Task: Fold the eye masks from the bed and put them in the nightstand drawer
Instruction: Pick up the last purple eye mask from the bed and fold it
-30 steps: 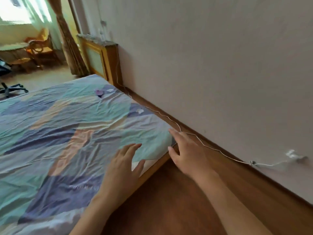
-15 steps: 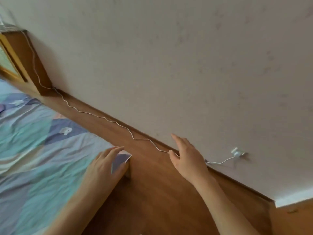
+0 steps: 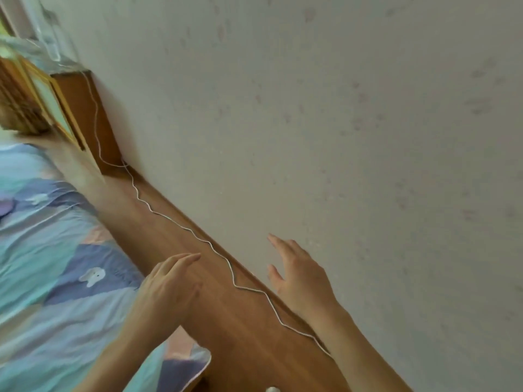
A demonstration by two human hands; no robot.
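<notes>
Nightstand (image 3: 85, 114) far back at upper left against the wall (image 3: 339, 108), wooden, drawer front and contents not discernible through blur. Bed (image 3: 42, 278) at left under a patchwork sheet in teal, blue and pink; small pale shape (image 3: 92, 276) and another (image 3: 36, 198) on it, plus a purple patch (image 3: 5, 207) at the left edge, possibly eye masks, too blurred to confirm. Left hand (image 3: 167, 290) spread, empty, over the bed's edge. Right hand (image 3: 300, 275) splayed, empty, before the wall. White cable (image 3: 235, 284) snaking along wooden floor (image 3: 226, 321) beside the baseboard.
</notes>
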